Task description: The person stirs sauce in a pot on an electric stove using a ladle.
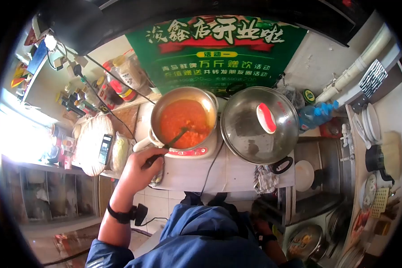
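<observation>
Red sauce [183, 117] lies in the pot [210, 107] on the cooker [190, 152]; the left hand [144, 169] grips a utensil [173, 141] well back, probably for distance from heat. The right hand [262, 227] hangs low, too dark to tell its grip.

The pot [183, 93] is smooth, shiny metal, the lid [250, 138] glossy and glass-like, the rag [265, 179] rumpled cloth.

Rear: green poster [196, 49] with white lettering on red — clear jar [128, 73] to its left. Right side: black-and-white striped item [373, 78]; white plates [371, 121] standing on edge.
</observation>
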`<state>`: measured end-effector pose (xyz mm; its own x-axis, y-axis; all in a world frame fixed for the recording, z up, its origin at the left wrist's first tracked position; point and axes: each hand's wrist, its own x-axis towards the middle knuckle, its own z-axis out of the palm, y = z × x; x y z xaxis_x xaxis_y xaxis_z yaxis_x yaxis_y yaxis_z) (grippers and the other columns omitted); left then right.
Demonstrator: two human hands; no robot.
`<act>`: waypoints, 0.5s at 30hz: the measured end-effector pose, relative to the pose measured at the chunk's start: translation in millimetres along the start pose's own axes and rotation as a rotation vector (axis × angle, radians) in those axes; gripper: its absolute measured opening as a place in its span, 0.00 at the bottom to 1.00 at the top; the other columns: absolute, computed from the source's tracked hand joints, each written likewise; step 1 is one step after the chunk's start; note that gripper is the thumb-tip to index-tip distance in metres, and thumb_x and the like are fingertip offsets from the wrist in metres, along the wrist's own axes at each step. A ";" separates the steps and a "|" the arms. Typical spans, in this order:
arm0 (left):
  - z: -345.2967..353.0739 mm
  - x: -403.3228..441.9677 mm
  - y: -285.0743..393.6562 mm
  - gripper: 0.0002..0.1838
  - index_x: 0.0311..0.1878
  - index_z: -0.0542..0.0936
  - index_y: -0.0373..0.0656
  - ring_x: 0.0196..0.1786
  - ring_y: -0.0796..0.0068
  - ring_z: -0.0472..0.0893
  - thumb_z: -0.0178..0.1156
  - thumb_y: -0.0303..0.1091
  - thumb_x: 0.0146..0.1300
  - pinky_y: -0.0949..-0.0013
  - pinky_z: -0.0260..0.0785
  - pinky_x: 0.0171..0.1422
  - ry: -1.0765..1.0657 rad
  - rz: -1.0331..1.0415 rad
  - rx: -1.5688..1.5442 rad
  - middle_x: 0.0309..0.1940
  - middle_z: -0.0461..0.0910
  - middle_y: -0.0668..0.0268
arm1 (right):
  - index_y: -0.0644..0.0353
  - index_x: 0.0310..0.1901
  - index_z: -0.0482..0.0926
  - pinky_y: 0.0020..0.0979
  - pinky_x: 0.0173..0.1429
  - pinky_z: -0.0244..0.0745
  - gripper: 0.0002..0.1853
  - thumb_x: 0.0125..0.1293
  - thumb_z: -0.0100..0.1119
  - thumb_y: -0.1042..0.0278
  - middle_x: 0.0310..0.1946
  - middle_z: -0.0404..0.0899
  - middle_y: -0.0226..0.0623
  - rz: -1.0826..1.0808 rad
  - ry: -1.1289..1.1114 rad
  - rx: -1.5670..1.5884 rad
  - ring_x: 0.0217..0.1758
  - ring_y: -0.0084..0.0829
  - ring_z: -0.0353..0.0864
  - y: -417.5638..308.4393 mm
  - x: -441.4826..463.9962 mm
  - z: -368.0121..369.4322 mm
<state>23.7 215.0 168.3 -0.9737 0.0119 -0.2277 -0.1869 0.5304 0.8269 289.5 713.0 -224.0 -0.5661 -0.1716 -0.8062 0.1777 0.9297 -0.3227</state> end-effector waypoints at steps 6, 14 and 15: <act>29.8 -7.5 -25.3 0.14 0.57 0.86 0.33 0.43 0.72 0.87 0.62 0.26 0.71 0.67 0.79 0.53 0.107 0.107 0.203 0.42 0.90 0.61 | 0.56 0.53 0.89 0.52 0.50 0.86 0.13 0.76 0.62 0.60 0.47 0.89 0.48 -0.140 0.125 -0.182 0.45 0.48 0.89 52.6 39.9 33.4; 46.8 15.5 -28.3 0.14 0.58 0.86 0.38 0.38 0.69 0.87 0.63 0.27 0.71 0.67 0.78 0.47 0.210 0.113 -0.027 0.40 0.89 0.55 | 0.53 0.58 0.89 0.54 0.53 0.85 0.17 0.78 0.59 0.56 0.56 0.85 0.54 -0.097 0.078 -0.067 0.48 0.50 0.88 53.8 39.7 25.0; 51.6 22.8 -32.1 0.14 0.58 0.86 0.38 0.39 0.67 0.88 0.64 0.27 0.71 0.66 0.79 0.49 0.183 0.116 -0.012 0.41 0.89 0.54 | 0.54 0.58 0.88 0.54 0.53 0.85 0.17 0.79 0.59 0.56 0.55 0.85 0.54 -0.079 0.058 0.062 0.48 0.50 0.88 51.5 36.8 20.4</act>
<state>14.2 242.0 110.0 -0.9960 -0.0820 -0.0341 -0.0723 0.5247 0.8482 294.3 748.0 -280.4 -0.6260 -0.2230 -0.7472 0.1788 0.8917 -0.4159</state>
